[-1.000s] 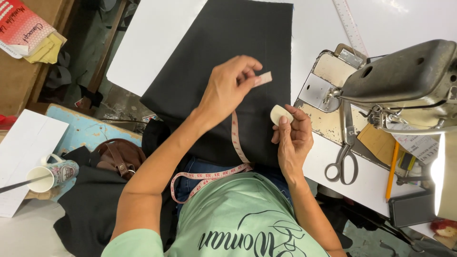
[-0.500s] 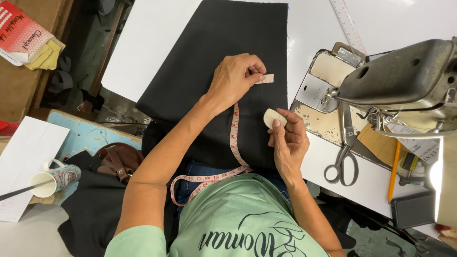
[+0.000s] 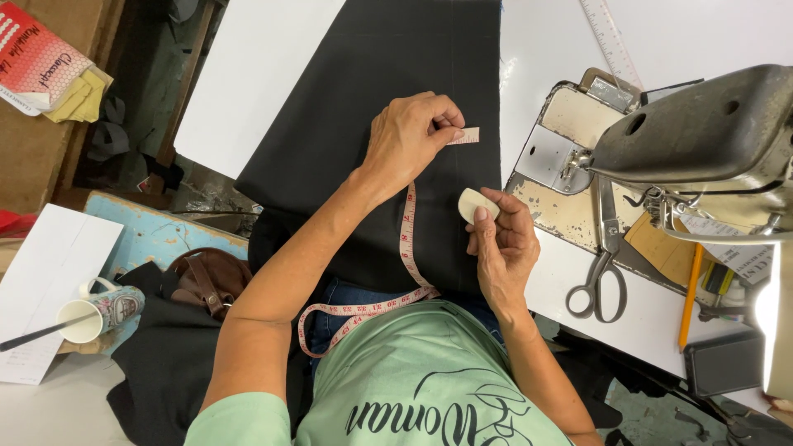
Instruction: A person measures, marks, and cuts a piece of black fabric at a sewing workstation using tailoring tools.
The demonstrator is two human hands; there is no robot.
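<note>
Hidden: near hem of the black fabric (image 3: 396, 91) ran under the forearms and off the table edge; its far end was cut by the frame top. Part of the measuring tape (image 3: 406, 239) disappeared under the left hand (image 3: 409, 136). Sewing machine (image 3: 702, 140) cropped at right; its needle area hard to make out behind the head.
Cut off: clear ruler (image 3: 610, 37) ran out of the frame at far right; paper packet (image 3: 37, 58) clipped at far left.
Edges: fabric's right edge lay straight on the white table (image 3: 248, 74), just beside the machine's base plate. Table's left edge dropped to a dark gap.
Open room: bare white table left of the fabric; a narrow strip between fabric and machine.
Left hand: fingers curled shut, pinching the tape's far end flat on the fabric near its right edge; tape trailed toward the lap.
Right hand (image 3: 500, 244): thumb and fingertips closed on a pale tailor's chalk (image 3: 475, 204), held just above the fabric edge, near the tape, apart from the left hand.
Nearby: scissors (image 3: 599, 277) on the table right of the right hand; yellow pencil (image 3: 690, 293) farther right; mug (image 3: 99, 310) at near left.
</note>
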